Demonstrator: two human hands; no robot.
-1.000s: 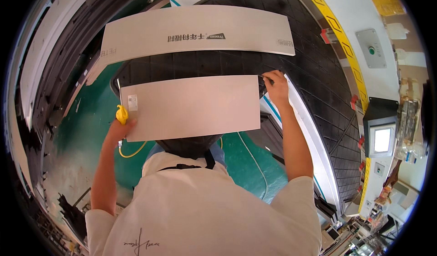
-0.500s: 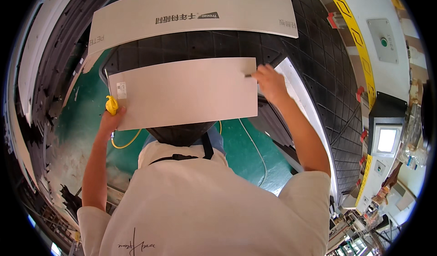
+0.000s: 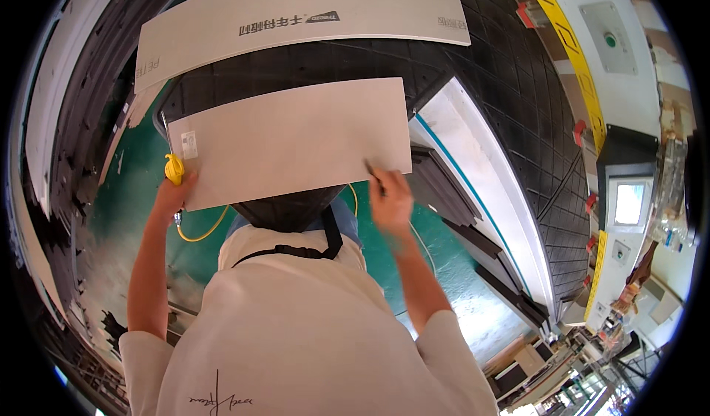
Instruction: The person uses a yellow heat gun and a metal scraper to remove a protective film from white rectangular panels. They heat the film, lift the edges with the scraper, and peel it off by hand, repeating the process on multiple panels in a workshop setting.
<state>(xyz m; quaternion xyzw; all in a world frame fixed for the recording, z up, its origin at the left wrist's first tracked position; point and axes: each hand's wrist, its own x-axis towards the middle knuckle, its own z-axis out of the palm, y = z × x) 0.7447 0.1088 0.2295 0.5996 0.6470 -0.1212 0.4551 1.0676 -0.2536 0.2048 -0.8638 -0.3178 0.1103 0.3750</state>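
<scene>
A pale rectangular board (image 3: 288,146) lies across the front of the black worktop (image 3: 259,68), a small white label (image 3: 190,144) near its left end. My left hand (image 3: 176,193) is closed around a yellow air blow gun (image 3: 174,169) at the board's left edge, the thumb by the board's corner. Over the board's near right corner, my right hand (image 3: 392,200) pinches a small dark, slim tool (image 3: 372,172), its tip towards the board's face. Motion blur hides the tool's exact kind.
Beyond the board lies a longer pale board (image 3: 370,17) with dark print. A yellow hose (image 3: 203,236) hangs from the blow gun. To the right are a white strip with a blue edge (image 3: 473,172), dark strips (image 3: 444,187) and a machine with a small screen (image 3: 629,203). The floor is green.
My right hand has come from the board's right edge towards me and left, to the near right corner, still with the dark tool. My left hand keeps its grip on the blow gun.
</scene>
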